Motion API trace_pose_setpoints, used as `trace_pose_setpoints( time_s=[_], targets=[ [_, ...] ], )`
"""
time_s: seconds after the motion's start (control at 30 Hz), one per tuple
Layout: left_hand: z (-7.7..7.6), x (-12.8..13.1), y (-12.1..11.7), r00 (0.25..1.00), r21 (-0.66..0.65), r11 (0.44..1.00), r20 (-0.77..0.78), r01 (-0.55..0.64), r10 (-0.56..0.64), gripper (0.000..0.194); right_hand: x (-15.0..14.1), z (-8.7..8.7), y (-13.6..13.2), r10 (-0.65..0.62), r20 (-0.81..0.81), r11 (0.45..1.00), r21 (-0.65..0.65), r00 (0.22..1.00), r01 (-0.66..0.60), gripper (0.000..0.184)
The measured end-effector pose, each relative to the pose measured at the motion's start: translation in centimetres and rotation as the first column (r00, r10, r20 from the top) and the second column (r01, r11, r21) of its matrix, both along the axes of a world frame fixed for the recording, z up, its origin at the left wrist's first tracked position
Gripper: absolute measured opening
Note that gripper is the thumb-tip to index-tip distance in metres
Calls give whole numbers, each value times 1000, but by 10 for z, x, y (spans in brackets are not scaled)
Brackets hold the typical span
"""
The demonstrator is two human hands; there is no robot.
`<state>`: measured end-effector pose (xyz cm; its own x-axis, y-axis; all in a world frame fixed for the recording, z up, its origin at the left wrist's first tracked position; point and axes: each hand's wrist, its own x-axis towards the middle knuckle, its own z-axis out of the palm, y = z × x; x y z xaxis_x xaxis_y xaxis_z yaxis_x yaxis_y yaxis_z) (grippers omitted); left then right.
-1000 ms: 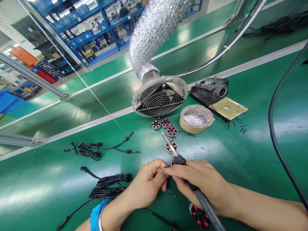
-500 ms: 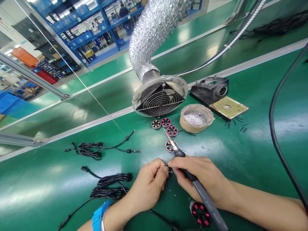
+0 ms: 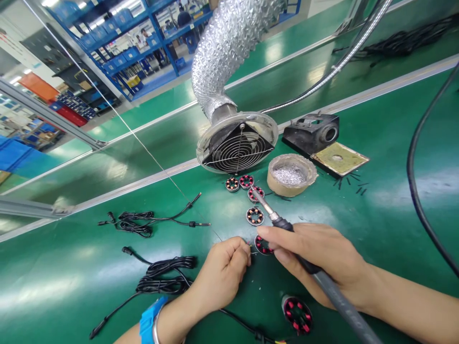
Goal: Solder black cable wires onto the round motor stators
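My right hand [image 3: 322,258] is closed round a soldering iron [image 3: 333,291], its metal tip pointing up and left over a red-wound motor stator [image 3: 256,194]. Under its fingertips lies another red-wound stator [image 3: 263,244], partly hidden by the fingers. My left hand [image 3: 225,267] pinches the end of a thin solder wire [image 3: 158,165] that runs down from the upper left. Small wire ends poke out at its fingertips, beside that stator. Copper-wound stators [image 3: 255,216] and red-wound ones stand in a row beyond. One more red stator [image 3: 297,315] lies nearer me.
A fume extractor hood [image 3: 236,143] hangs from a foil duct [image 3: 233,52]. Right of it are a bowl of solder bits [image 3: 292,174], an iron stand [image 3: 311,131] and a sponge tray [image 3: 340,158]. Coiled black cables [image 3: 165,277] lie on the left; a black cord [image 3: 412,177] loops at right.
My right hand has moved right with the soldering iron, away from my left fingertips. The stator beside them now shows more. My left hand stays almost still.
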<state>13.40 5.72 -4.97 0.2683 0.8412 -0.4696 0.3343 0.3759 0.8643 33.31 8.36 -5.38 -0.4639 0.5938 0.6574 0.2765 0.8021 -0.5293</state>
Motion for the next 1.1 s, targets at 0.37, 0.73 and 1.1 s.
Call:
trace_pose_setpoints(
  time_s=[0.37, 0.73, 1.1],
  targets=[
    [-5, -3, -2, 998, 79, 997, -55, -5, 10, 40, 19, 18, -6, 132, -27, 963, -232, 991, -135, 20],
    [-4, -2, -6, 996, 117, 993, -93, 3, 8, 33, 16, 16, -5, 97, -58, 956, -272, 994, -109, 14],
    [-5, -2, -6, 991, 145, 989, -137, 23, -3, 32, 15, 16, -4, 109, -88, 946, -296, 990, -130, 14]
  ],
)
